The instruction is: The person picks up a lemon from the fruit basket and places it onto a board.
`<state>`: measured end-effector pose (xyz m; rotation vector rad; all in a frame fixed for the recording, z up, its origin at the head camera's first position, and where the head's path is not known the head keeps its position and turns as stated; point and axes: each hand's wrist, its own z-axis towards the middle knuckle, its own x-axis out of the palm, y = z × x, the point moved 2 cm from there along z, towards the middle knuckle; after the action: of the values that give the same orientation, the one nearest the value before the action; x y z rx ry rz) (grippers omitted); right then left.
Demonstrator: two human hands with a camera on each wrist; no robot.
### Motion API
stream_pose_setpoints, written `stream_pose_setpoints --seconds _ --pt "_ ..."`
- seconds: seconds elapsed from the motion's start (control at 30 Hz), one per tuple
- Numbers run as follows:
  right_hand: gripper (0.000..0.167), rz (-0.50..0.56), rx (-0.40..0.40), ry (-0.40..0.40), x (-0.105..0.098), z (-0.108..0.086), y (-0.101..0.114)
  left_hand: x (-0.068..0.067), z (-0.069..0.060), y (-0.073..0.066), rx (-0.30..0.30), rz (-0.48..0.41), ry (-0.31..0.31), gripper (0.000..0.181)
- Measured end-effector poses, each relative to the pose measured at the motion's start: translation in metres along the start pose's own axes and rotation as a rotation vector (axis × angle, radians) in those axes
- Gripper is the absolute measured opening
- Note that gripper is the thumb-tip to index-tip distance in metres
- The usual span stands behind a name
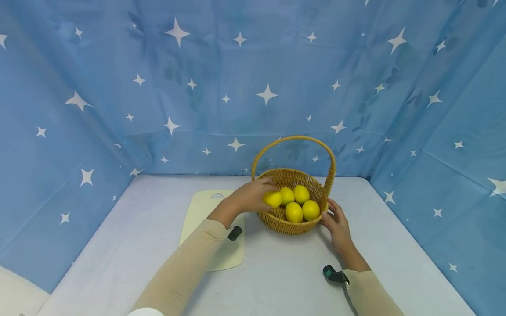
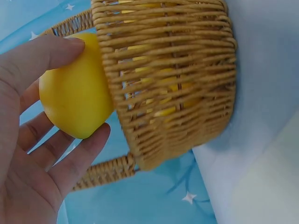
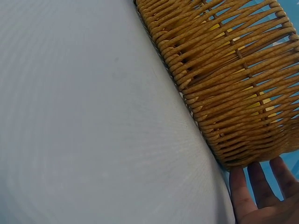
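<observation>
My left hand (image 1: pixel 251 196) is at the left side of a wicker basket (image 1: pixel 290 227) and holds a yellow lemon (image 1: pixel 272 199) between thumb and fingers. In the left wrist view this lemon (image 2: pixel 77 91) shows at the basket's rim, the thumb on one side and fingertips on the other. Several more lemons (image 1: pixel 294 212) lie together inside the basket. On the right, my right hand (image 1: pixel 337 226) touches the basket's outer side near the handle's foot. Its fingers (image 3: pixel 264 189) look fairly straight against the wicker in the right wrist view; the thumb is out of sight there.
A cream cutting board (image 1: pixel 201 210) lies left of the basket, partly under my left forearm. The basket's tall arched handle (image 1: pixel 298 138) rises above the lemons. A white-covered table (image 1: pixel 284 272) carries everything, with a blue star-patterned curtain (image 1: pixel 221 118) behind and at the sides.
</observation>
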<state>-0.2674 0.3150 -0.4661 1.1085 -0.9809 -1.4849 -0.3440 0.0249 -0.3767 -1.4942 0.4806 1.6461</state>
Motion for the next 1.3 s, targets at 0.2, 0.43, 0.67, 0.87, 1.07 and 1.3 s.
stream_pose_setpoints --seconds 0.2,0.43,0.67,0.87,1.07,1.3 --pt "0.057 -0.001 0.004 -0.003 0.001 -0.001 0.002 -0.008 -0.016 0.006 0.008 0.032 -0.040 0.049" --pt "0.056 0.007 -0.005 -0.008 -0.004 0.006 -0.013 -0.014 -0.039 0.016 0.058 0.053 -0.143 0.044" --pt "0.057 0.017 -0.013 -0.020 -0.005 0.012 -0.027 -0.015 -0.060 0.036 0.087 0.079 -0.189 0.039" --pt "0.057 -0.005 -0.002 -0.035 -0.005 0.010 -0.029 -0.009 -0.070 0.055 0.081 0.103 -0.157 0.040" --pt "0.057 -0.005 0.017 -0.035 -0.003 0.010 -0.029 -0.007 -0.075 0.076 -0.022 0.027 -0.130 0.041" --pt "0.058 -0.010 0.018 -0.019 -0.006 0.012 -0.029 -0.001 -0.069 0.100 -0.131 -0.060 -0.123 0.046"
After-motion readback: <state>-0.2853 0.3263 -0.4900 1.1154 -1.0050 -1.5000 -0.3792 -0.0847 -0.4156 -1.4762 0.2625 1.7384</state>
